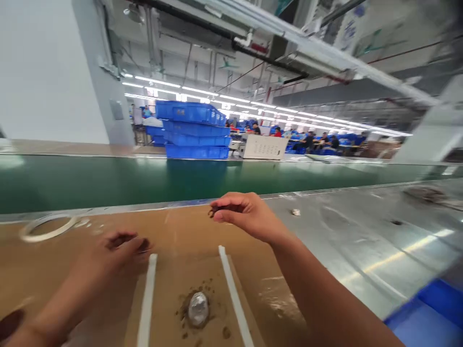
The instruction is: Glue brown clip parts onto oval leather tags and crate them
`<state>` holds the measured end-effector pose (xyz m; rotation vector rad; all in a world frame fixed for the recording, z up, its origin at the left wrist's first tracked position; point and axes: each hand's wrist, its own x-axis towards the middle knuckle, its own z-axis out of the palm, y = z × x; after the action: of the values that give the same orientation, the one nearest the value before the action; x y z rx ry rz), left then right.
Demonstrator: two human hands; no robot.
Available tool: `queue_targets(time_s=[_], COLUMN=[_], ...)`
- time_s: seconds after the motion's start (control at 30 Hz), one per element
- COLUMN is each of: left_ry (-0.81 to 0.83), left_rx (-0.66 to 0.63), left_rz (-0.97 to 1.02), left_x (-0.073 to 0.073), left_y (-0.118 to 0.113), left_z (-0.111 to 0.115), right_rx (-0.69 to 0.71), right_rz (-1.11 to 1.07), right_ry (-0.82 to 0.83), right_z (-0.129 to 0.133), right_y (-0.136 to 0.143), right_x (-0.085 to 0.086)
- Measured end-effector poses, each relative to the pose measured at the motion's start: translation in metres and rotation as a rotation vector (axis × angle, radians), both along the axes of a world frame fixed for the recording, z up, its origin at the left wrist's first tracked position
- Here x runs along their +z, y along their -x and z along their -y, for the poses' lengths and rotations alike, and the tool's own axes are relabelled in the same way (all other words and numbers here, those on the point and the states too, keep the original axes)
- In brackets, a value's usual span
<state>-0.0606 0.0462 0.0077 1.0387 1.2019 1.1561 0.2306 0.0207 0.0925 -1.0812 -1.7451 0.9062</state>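
Observation:
My right hand (249,216) is raised over the far edge of the brown board (181,231), fingers curled toward the thumb. A small dark ring-like piece (211,211) shows at its fingertips. Lower and to the left, my left hand (117,253) is closed in a pinch, blurred, and whatever it may hold cannot be made out. Between and below the hands, a shiny silvery lump (198,309) sits on the brown sheet, ringed by dark spots. White tape strips, a left one (147,299) and a right one (235,294), flank it.
A roll of white tape (48,229) lies at the far left of the board. Beyond runs a green conveyor belt (108,180), with stacked blue crates (197,140) and a pale metal box (264,147) behind. A blue bin (430,313) stands lower right. People sit at distant tables.

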Motion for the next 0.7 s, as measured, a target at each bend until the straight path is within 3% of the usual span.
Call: queue_targets(time_s=[0.07, 0.17, 0.27, 0.33, 0.5, 0.7], left_ry=[0.033, 0.025, 0.04, 0.056, 0.057, 0.018], left_rx=[-0.026, -0.088, -0.102, -0.095, -0.067, -0.044], left_rz=[0.159, 0.256, 0.235, 0.195, 0.128, 0.07], left_x=[-0.003, -0.002, 0.001, 0.002, -0.001, 0.001], left_y=[-0.001, -0.004, -0.006, -0.006, -0.008, -0.009], left_z=[0.003, 0.004, 0.007, 0.009, 0.008, 0.005], right_rx=[0.085, 0.135, 0.115, 0.116, 0.211, 0.246], right_rz=[-0.061, -0.153, -0.223, -0.156, 0.111, 0.388], right_ry=[-0.007, 0.031, 0.144, 0.167, 0.017, 0.079], right_z=[0.002, 0.0, 0.0, 0.005, 0.027, 0.041], right_y=[0.011, 0.011, 0.007, 0.005, 0.01, 0.018], right_x=[-0.001, -0.017, -0.04, -0.049, -0.042, -0.034])
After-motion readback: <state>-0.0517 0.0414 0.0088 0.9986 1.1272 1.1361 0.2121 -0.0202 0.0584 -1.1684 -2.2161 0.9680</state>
